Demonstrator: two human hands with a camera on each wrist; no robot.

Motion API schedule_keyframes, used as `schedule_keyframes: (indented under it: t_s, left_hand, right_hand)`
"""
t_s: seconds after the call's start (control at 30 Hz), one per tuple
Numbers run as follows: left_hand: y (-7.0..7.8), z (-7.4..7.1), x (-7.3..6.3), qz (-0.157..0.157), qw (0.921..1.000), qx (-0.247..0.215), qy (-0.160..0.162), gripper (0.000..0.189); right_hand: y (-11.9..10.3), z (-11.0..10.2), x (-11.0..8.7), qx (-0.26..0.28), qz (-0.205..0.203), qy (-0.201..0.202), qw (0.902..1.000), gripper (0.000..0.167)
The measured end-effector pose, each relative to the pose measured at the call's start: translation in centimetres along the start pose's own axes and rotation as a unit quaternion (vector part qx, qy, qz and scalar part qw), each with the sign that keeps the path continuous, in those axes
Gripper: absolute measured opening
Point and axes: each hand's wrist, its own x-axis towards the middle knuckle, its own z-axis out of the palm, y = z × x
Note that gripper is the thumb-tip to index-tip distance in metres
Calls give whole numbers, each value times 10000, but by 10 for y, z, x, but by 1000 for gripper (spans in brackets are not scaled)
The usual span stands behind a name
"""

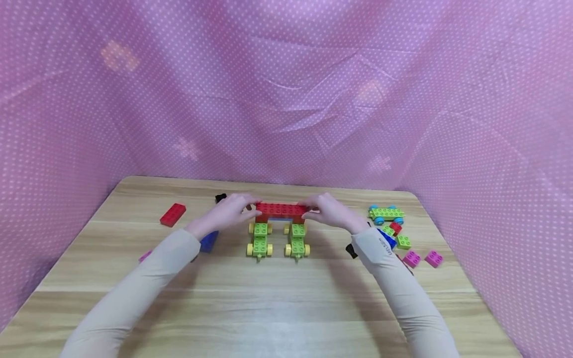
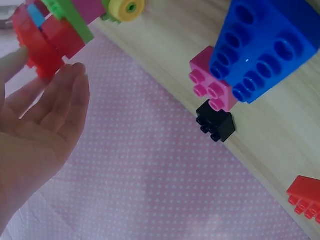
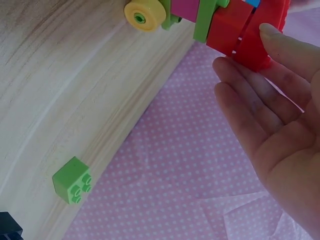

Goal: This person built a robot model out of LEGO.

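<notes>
Two green wheeled bases with yellow wheels stand side by side mid-table, built up with stacked bricks. Across their top lies a long red studded layer, bridging both stacks over red bricks. My left hand pinches the left end of this layer between thumb and fingers. At the opposite end my right hand grips it the same way, the thumb on its near face in the right wrist view. A magenta brick and a bit of blue show within the stack.
To the left lie a red brick, a blue brick and a black brick. A green base with blue wheels, a green brick and pink bricks sit at right. A polka-dot curtain hangs behind.
</notes>
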Motion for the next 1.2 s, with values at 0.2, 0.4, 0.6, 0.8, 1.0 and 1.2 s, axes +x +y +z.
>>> schedule_keyframes:
  t_s: [0.2,0.4,0.6,0.8,1.0,1.2]
  left_hand:
    - [-1,-4,1,-76,9998,-195,-38,40]
    - [1,-5,3,-191,9994,-274,-26,38]
    - [3,-4,4,-256,9989,-358,-140,37]
    - [5,-2,3,-318,9988,-300,-202,39]
    - [4,0,2,-304,9992,-242,-131,40]
    - [4,0,0,-266,9993,-238,-76,40]
  right_hand:
    - [-1,0,0,-42,-51,48,10000,33]
    - [-3,0,0,-47,-94,66,9999,33]
    - [-2,0,-1,-47,-152,103,9998,32]
    - [-3,-1,-2,35,-107,20,9999,32]
    - [-1,1,-3,93,-73,53,9999,33]
    - [1,6,-3,90,-19,196,9998,34]
